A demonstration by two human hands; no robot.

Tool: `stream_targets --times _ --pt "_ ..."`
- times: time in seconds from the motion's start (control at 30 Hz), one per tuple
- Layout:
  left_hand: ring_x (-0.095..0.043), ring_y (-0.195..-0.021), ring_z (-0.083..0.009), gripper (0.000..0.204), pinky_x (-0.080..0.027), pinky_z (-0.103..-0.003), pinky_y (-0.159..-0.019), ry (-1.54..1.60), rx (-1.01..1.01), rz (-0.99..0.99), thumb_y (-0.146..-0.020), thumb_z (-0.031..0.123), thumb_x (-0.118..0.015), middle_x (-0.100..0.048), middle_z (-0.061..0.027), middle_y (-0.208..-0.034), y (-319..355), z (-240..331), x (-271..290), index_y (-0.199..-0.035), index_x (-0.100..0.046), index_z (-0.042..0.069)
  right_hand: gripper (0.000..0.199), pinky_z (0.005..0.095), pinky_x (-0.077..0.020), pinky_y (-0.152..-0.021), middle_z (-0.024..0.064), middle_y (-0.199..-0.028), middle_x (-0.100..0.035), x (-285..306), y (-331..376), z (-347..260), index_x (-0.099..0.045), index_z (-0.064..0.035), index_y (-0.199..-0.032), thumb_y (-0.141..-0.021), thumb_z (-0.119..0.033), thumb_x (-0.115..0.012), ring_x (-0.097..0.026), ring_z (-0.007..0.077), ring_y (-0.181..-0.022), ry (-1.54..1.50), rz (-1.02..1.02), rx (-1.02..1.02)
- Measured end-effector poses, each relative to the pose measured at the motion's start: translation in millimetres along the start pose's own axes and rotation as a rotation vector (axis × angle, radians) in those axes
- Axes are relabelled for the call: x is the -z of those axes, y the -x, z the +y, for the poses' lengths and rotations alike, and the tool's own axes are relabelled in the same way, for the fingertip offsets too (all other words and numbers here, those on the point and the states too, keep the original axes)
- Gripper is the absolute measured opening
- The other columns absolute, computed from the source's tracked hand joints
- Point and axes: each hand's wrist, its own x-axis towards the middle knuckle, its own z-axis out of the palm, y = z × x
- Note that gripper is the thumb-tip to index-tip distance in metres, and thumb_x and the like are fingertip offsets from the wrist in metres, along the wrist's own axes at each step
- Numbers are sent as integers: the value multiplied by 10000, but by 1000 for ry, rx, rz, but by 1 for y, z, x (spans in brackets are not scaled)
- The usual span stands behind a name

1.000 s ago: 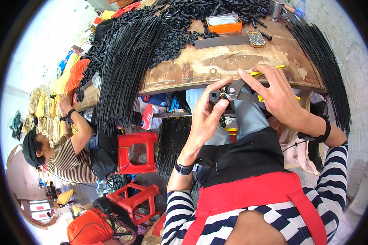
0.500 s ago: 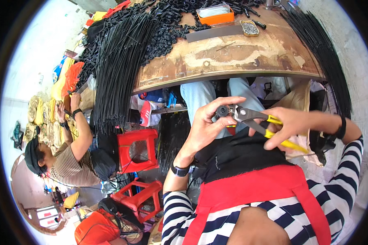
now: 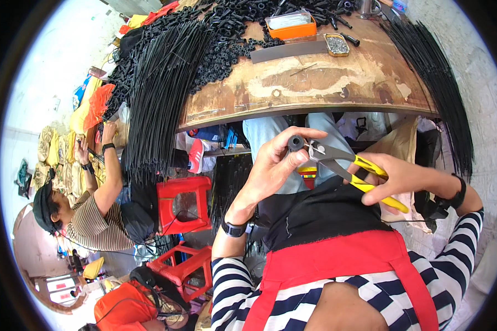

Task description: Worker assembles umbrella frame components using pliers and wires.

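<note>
My left hand (image 3: 276,165) pinches a black tubular part (image 3: 296,143) between thumb and fingers, its round hollow end facing up. Held in my right hand (image 3: 392,179) is a pair of pliers (image 3: 339,157) with yellow grips and dark metal jaws. The jaw tips meet the side of the black part beside my left thumb; whether they bite on something small there I cannot make out. The plier handles stand somewhat apart. Both hands are above my lap, in front of the table's near edge.
The wooden table (image 3: 370,83) carries heaped black parts (image 3: 221,66), long black strips (image 3: 160,88) hanging over its edge, more strips (image 3: 431,71) at right, an orange box (image 3: 298,30) and a tin of small metal pieces (image 3: 337,45). Red stools (image 3: 185,204) and a co-worker (image 3: 94,215) are at left.
The black part has turned slightly so its hollow end shows more plainly. The pliers have shifted a little to the left, and their jaws stay against the part.
</note>
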Motion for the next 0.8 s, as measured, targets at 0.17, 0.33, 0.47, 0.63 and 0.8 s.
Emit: stream_targets --times 0.17,0.33,0.47,0.63,0.8 --pt "-478 -891 -47 377 -390 -206 -840 -38 13 133 -953 238 -589 -602 -1 -1155 -10 7 -2 -1267 -554 32 418 387 -478 -680 144 -841 -542 16 0 -6 -496 7 -1112 -865 -296 -645 -592 329 -747 1122 870 588" --pt "-500 -938 -49 399 -400 -217 -875 18 21 56 -948 245 -594 -605 -7 -1172 -5 2 11 -1283 -546 33 465 285 -475 -583 123 -892 -602 20 14 -33 -502 6 -1093 -828 -307 -719 -653 198 -762 401 179 73" --pt "-480 -866 -54 459 -393 -217 -788 -23 28 50 -933 343 -591 -583 6 -1063 -10 3 6 -1256 -561 18 503 314 -451 -745 116 -896 -546 2 2 -6 -493 6 -1133 -833 -339 -705 -549 169 -852 271 206 -28" --pt "-413 -703 -49 536 -350 -203 -634 -30 -81 230 -930 406 -597 -533 46 -873 -11 -5 5 -1285 -541 8 293 327 -474 -652 124 -762 -555 14 -10 -2 -489 8 -1119 -943 -218 -546 -609 226 -704 1086 894 686" --pt "-492 -797 -50 665 -429 -205 -729 22 50 55 -862 529 -629 -595 16 -982 -4 3 18 -1267 -557 6 406 255 -409 -384 60 -614 -572 22 -16 16 -452 13 -1109 -875 -242 -665 -538 132 -417 -226 -132 211"
